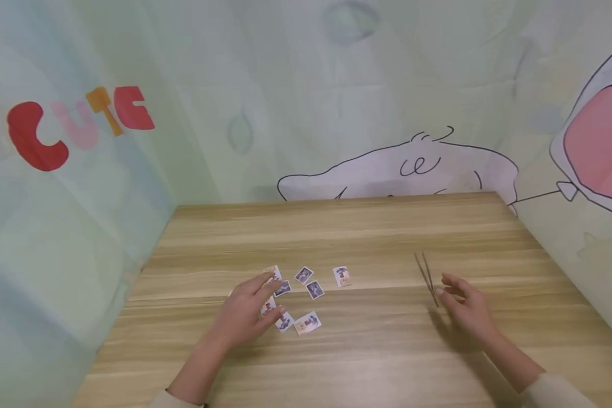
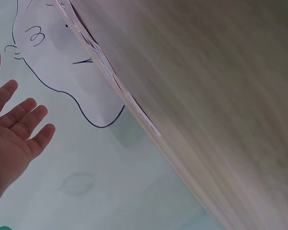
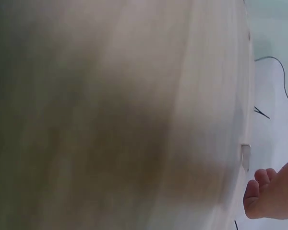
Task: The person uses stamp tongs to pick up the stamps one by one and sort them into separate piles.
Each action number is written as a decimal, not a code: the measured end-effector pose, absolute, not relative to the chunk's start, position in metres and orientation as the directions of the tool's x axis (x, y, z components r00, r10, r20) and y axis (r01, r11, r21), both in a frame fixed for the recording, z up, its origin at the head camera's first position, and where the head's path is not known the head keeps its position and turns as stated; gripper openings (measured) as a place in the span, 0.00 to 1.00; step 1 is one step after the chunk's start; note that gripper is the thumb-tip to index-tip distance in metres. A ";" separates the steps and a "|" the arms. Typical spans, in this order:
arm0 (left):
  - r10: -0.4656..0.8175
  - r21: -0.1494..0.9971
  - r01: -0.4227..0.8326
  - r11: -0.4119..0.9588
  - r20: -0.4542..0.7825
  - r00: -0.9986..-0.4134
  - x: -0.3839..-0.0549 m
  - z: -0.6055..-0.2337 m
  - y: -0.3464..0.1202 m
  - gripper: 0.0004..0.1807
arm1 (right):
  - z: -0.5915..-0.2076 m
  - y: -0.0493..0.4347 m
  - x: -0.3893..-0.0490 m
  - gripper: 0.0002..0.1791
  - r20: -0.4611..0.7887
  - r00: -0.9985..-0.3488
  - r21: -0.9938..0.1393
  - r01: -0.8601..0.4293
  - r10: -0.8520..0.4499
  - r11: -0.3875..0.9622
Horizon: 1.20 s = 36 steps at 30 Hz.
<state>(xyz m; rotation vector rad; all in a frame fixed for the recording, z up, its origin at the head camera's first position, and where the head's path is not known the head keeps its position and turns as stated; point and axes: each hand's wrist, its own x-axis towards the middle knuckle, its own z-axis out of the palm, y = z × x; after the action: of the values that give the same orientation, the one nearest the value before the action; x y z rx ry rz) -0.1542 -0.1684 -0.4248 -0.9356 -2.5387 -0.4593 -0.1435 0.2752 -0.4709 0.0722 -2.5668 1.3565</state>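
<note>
Several small stamp-like printed papers (image 1: pixel 315 290) with white borders lie scattered on the wooden table, left of its middle. My left hand (image 1: pixel 247 311) hovers over the left part of this group, fingers spread and loosely bent, hiding some of them. Seen from the left wrist, the papers (image 2: pixel 105 64) show edge-on at the tabletop, apart from the hand (image 2: pixel 19 129). Thin metal tweezers (image 1: pixel 427 275) lie on the right side, their two tips apart and pointing away from me. Beside their near end is my right hand (image 1: pixel 469 311), fingers loosely bent, thumb tip right at the tweezers in the head view.
The wooden table (image 1: pixel 377 362) has its far edge against a pale printed curtain (image 1: pixel 209 85). More curtain hangs along the left and right sides. One paper (image 1: pixel 342 276) lies apart from the others, toward the tweezers.
</note>
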 end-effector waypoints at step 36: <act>0.659 0.277 0.669 0.689 0.143 -0.738 -0.188 -0.434 -0.103 0.34 | -0.477 0.260 -0.166 0.32 0.142 -0.983 -0.762 -0.036 0.113 0.647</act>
<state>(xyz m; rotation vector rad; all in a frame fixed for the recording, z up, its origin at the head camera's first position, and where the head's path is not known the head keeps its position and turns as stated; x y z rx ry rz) -0.1878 -0.1033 -0.4338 -1.1239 -2.8573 -0.4879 -0.1661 0.2600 -0.4774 -0.0638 -2.6878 1.2486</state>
